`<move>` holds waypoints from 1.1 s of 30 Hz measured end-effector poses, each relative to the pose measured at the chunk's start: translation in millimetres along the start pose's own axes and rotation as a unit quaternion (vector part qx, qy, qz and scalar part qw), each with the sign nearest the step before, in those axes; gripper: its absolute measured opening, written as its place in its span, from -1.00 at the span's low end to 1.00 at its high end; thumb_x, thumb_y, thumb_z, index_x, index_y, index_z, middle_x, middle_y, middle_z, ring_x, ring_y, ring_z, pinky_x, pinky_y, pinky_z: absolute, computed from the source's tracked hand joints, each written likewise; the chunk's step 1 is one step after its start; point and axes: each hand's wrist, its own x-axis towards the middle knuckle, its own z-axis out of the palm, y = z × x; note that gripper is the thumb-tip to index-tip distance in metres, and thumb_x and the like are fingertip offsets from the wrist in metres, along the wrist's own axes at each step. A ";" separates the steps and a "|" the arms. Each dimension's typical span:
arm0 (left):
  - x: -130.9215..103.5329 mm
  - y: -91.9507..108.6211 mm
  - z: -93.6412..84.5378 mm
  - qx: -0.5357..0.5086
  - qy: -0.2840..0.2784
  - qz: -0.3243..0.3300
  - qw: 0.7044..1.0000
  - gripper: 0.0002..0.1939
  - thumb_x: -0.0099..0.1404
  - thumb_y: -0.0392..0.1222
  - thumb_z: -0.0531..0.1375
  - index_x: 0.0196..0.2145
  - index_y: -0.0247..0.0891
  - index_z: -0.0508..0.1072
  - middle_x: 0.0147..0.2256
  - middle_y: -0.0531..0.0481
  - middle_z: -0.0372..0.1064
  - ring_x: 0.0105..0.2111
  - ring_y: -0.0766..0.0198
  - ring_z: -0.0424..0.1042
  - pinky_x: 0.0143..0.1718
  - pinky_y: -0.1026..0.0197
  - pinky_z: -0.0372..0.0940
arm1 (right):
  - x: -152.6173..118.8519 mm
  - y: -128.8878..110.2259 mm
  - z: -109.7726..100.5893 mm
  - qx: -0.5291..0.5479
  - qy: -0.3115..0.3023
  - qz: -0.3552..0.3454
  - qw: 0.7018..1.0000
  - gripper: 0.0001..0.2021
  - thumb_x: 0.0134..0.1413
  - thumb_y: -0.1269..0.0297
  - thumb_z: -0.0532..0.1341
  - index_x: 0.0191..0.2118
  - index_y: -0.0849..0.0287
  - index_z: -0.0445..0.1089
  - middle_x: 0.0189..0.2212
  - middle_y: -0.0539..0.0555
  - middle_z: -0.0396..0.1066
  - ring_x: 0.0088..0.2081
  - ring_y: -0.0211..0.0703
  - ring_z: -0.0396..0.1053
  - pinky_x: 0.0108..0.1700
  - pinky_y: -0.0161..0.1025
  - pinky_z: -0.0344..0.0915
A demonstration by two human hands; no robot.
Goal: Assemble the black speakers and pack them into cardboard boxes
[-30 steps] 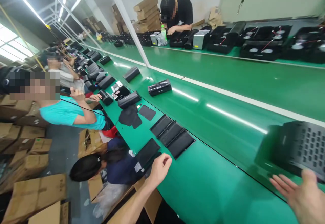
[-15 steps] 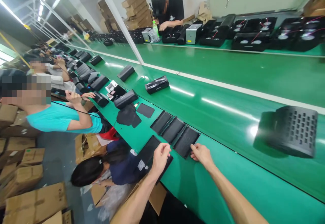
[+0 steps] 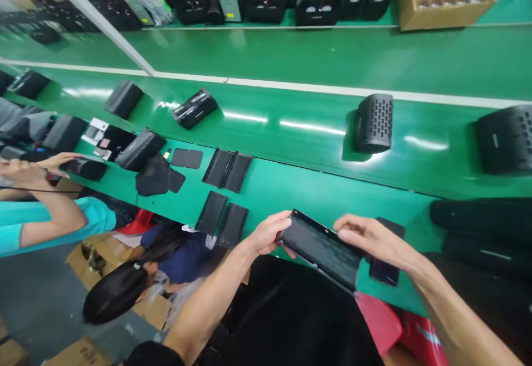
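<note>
A black rectangular panel (image 3: 322, 248) is tilted over the near edge of the green bench. My left hand (image 3: 272, 234) grips its left end, thumb on top. My right hand (image 3: 366, 236) is at the panel's upper right edge, its fingers bent together; whether they pinch the panel is hidden. Two similar panels (image 3: 236, 172) lie side by side farther back on the bench, and two more dark panels (image 3: 211, 212) are nearer, left of my left hand. Beneath and beyond my right hand are dark flat items (image 3: 384, 272).
Black speaker-like units (image 3: 375, 122) stand on the green belt (image 3: 291, 100) beyond the bench. At far left, a co-worker's hands (image 3: 31, 172) are by a unit. Another person (image 3: 120, 288) bends low beside the bench. A red stool (image 3: 380, 321) is below right.
The view has swung right. One panel has left the row of three and is now lifted in my left hand, nearer my body. My right hand has moved along with it.
</note>
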 end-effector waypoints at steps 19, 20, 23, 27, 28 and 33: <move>-28.6 -6.8 26.7 0.050 0.081 0.009 0.995 -0.53 0.22 -0.03 0.42 -0.01 -0.31 0.47 -0.18 -0.15 0.59 -0.45 0.23 0.51 -0.45 0.18 0.49 | -53.1 41.5 78.1 0.413 0.167 0.065 0.893 -0.47 -0.01 -0.24 0.47 -0.37 0.11 0.32 -0.64 -0.05 0.39 -0.64 -0.22 0.35 -0.63 -0.33 0.32; -28.8 -7.2 26.9 0.050 0.083 0.012 0.995 -0.53 0.22 -0.02 0.42 -0.01 -0.31 0.48 -0.19 -0.14 0.59 -0.45 0.23 0.51 -0.45 0.18 0.49 | -52.6 41.2 78.2 0.407 0.168 0.066 0.895 -0.47 0.00 -0.25 0.46 -0.37 0.11 0.32 -0.64 -0.05 0.40 -0.64 -0.22 0.35 -0.63 -0.33 0.32; -29.4 -8.3 27.7 0.047 0.090 0.018 0.995 -0.46 0.19 0.02 0.44 0.03 -0.31 0.48 -0.20 -0.14 0.59 -0.44 0.21 0.52 -0.42 0.18 0.46 | -50.5 40.2 77.0 0.388 0.171 0.070 0.903 -0.48 0.03 -0.26 0.44 -0.37 0.11 0.33 -0.65 -0.05 0.40 -0.66 -0.23 0.33 -0.64 -0.34 0.29; -29.6 -12.8 25.0 0.040 0.116 0.032 0.992 -0.39 0.17 0.01 0.47 0.09 -0.33 0.48 -0.22 -0.12 0.59 -0.32 0.18 0.56 -0.24 0.18 0.43 | -50.7 41.6 72.2 0.372 0.167 0.065 0.911 -0.51 0.09 -0.25 0.40 -0.36 0.09 0.33 -0.63 -0.07 0.39 -0.66 -0.23 0.32 -0.61 -0.31 0.30; -29.4 -15.0 23.0 0.036 0.127 0.036 0.991 -0.38 0.16 0.01 0.48 0.09 -0.33 0.48 -0.24 -0.10 0.59 -0.30 0.18 0.56 -0.19 0.19 0.41 | -51.4 42.8 70.8 0.368 0.163 0.065 0.913 -0.52 0.11 -0.25 0.39 -0.34 0.09 0.35 -0.62 -0.07 0.40 -0.65 -0.22 0.32 -0.60 -0.30 0.31; -25.9 -26.5 12.0 0.040 0.147 0.044 0.987 -0.40 0.12 0.07 0.50 0.03 -0.28 0.53 -0.33 -0.03 0.54 -0.33 0.19 0.51 -0.18 0.16 0.38 | -53.0 49.7 66.5 0.310 0.201 0.074 0.926 -0.52 0.12 -0.26 0.37 -0.29 0.10 0.41 -0.52 -0.03 0.45 -0.52 -0.15 0.38 -0.44 -0.23 0.38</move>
